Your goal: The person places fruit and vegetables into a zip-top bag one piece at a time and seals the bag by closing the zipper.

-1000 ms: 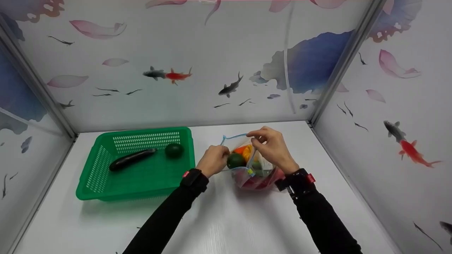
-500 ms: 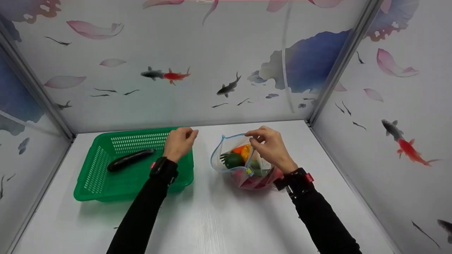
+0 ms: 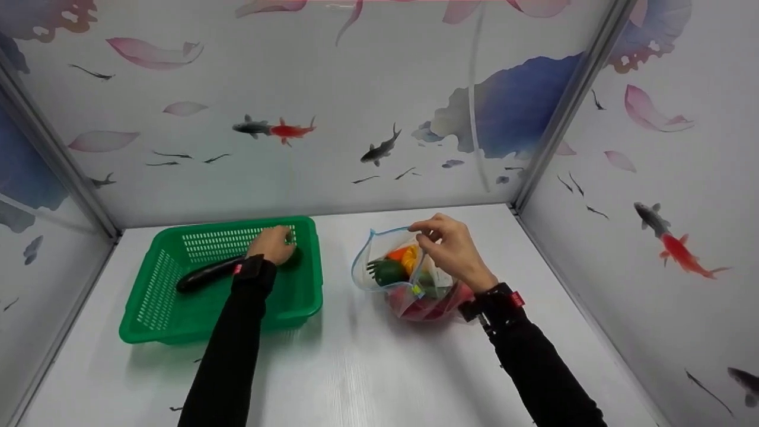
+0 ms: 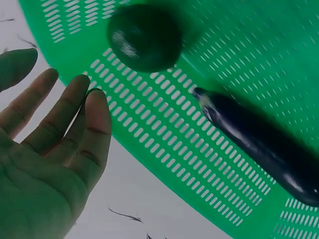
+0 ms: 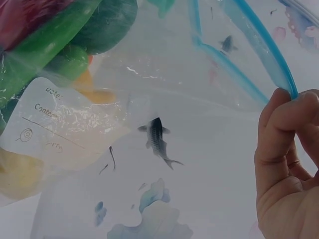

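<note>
My left hand (image 3: 273, 244) reaches over the green basket (image 3: 284, 305) with its fingers spread and loosely bent. In the left wrist view, a glossy, dark green, rounded fruit or vegetable (image 4: 144, 39) lies beyond the fingertips, apart from them. Beside it lies a dark purple eggplant (image 4: 254, 144). My right hand (image 3: 453, 249) pinches the blue zip edge (image 5: 276, 59) of a clear zip bag (image 3: 360, 279) and holds its mouth up. Inside the bag show dark green (image 3: 389, 273), orange and yellow produce, with red pieces lower down.
The basket and the bag stand side by side on a white table (image 3: 356, 367). Printed panels with fish and petals (image 3: 356, 77) wall in the back and both sides. A white label (image 5: 50, 119) is on the bag.
My left hand has let go of the bag mouth and moved left, down over the basket toward the dark green round item. The right hand keeps its pinch on the bag edge.
</note>
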Motion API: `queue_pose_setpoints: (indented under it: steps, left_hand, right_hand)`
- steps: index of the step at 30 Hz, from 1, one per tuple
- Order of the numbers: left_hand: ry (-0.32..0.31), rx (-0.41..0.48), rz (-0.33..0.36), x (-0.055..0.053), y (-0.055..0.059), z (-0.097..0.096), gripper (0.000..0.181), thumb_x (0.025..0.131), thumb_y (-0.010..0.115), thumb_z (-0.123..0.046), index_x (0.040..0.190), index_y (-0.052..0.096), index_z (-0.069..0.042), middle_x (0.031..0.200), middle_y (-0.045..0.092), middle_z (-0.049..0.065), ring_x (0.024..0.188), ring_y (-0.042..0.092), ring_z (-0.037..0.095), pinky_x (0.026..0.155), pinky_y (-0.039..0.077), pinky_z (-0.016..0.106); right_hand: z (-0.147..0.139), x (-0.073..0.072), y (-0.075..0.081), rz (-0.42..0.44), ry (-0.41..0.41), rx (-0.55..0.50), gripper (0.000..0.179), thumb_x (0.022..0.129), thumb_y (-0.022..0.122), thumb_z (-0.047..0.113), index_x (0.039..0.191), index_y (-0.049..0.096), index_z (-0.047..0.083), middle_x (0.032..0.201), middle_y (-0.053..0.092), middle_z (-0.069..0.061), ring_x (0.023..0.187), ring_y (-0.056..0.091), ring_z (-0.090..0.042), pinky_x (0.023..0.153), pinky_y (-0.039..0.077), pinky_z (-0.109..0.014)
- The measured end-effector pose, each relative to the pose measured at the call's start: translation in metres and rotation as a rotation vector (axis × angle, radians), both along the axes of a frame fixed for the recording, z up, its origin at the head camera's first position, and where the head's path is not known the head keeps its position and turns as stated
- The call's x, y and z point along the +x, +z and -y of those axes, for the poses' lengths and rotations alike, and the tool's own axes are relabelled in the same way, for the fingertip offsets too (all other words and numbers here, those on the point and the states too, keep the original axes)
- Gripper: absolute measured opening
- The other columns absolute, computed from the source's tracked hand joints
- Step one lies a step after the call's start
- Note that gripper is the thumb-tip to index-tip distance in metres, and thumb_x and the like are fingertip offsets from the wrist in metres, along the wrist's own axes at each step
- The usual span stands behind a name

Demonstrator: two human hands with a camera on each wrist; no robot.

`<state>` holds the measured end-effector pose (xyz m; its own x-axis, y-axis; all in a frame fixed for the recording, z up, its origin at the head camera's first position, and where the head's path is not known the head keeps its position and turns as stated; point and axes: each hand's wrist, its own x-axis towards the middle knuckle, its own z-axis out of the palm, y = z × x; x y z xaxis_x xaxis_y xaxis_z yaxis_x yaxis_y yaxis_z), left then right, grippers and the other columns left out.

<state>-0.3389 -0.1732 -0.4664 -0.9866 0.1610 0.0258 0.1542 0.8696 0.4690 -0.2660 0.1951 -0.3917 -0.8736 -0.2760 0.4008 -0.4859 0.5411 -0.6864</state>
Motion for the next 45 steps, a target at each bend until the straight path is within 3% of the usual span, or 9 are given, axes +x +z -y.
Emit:
queue_pose_setpoints:
  steps: [6,12,19,25,30,33,36,41,45]
  left_hand:
    - [-0.039,-0.195,-0.027,-0.006,-0.01,-0.006,0.02,0.084,0.058,0.004,0.103,0.066,0.003,0.1,0.068,0.022,0.088,0.063,0.033,0.074,0.052,0.047]
    - [-0.035,-0.33,0.044,-0.005,-0.027,-0.001,0.041,0.087,0.063,0.0,0.127,0.06,-0.002,0.115,0.065,0.026,0.1,0.064,0.042,0.076,0.054,0.055]
    - [-0.066,-0.375,0.08,-0.004,-0.034,-0.003,0.051,0.088,0.064,-0.005,0.138,0.052,-0.004,0.124,0.06,0.028,0.107,0.062,0.042,0.081,0.053,0.057]
    - [-0.059,-0.31,0.018,-0.006,-0.035,-0.002,0.039,0.088,0.063,-0.001,0.127,0.06,-0.002,0.115,0.063,0.027,0.1,0.063,0.04,0.079,0.054,0.054]
    - [-0.031,-0.297,0.064,0.002,-0.035,-0.005,0.049,0.089,0.064,-0.001,0.136,0.055,-0.006,0.125,0.059,0.029,0.105,0.062,0.044,0.083,0.051,0.062]
    - [-0.026,-0.272,0.103,0.01,-0.036,-0.007,0.042,0.089,0.061,0.0,0.131,0.06,-0.005,0.117,0.066,0.025,0.098,0.065,0.037,0.083,0.052,0.056]
    - [-0.05,-0.254,0.089,0.015,-0.039,-0.009,0.027,0.09,0.058,0.002,0.114,0.067,-0.001,0.095,0.07,0.02,0.076,0.063,0.026,0.068,0.053,0.043]
    - [-0.067,-0.294,0.038,0.019,-0.042,-0.01,0.011,0.089,0.059,0.002,0.091,0.069,-0.002,0.073,0.065,0.013,0.06,0.05,0.019,0.056,0.042,0.035]
    - [-0.062,-0.303,0.031,0.027,-0.037,-0.011,0.015,0.087,0.06,0.002,0.074,0.063,-0.004,0.063,0.058,0.007,0.056,0.048,0.018,0.051,0.04,0.033]
  right_hand:
    - [0.002,-0.002,0.001,-0.026,0.005,-0.005,0.023,0.092,0.061,0.004,0.105,0.076,0.014,0.088,0.062,-0.004,0.069,0.058,-0.015,0.05,0.047,-0.021]
    - [0.006,-0.001,0.0,-0.02,0.026,-0.011,0.023,0.092,0.061,0.004,0.105,0.076,0.014,0.09,0.064,-0.003,0.073,0.058,-0.015,0.058,0.049,-0.021]
    - [0.005,-0.001,0.002,-0.032,0.005,0.009,0.022,0.092,0.06,0.004,0.105,0.076,0.014,0.089,0.062,-0.002,0.076,0.057,-0.015,0.065,0.048,-0.022]
    - [0.007,-0.002,0.001,-0.018,-0.001,0.017,0.022,0.092,0.06,0.004,0.104,0.076,0.014,0.09,0.063,-0.002,0.077,0.057,-0.015,0.068,0.048,-0.023]
    - [0.006,-0.002,-0.001,-0.022,0.0,0.009,0.022,0.092,0.061,0.003,0.104,0.076,0.014,0.09,0.063,-0.002,0.077,0.057,-0.014,0.068,0.048,-0.023]
    - [0.006,-0.003,-0.001,-0.033,0.005,0.003,0.022,0.092,0.061,0.003,0.103,0.076,0.014,0.09,0.063,-0.002,0.077,0.058,-0.015,0.067,0.048,-0.023]
    - [0.006,-0.003,-0.002,-0.046,0.004,0.008,0.022,0.092,0.061,0.004,0.103,0.076,0.014,0.09,0.064,-0.002,0.076,0.059,-0.015,0.065,0.048,-0.023]
    - [0.008,-0.003,-0.002,-0.032,-0.006,0.017,0.021,0.092,0.061,0.007,0.104,0.076,0.014,0.089,0.062,-0.002,0.077,0.058,-0.016,0.065,0.047,-0.022]
    - [0.009,-0.003,-0.002,-0.027,-0.013,0.017,0.022,0.092,0.061,0.005,0.105,0.076,0.014,0.088,0.061,-0.003,0.076,0.058,-0.016,0.064,0.047,-0.021]
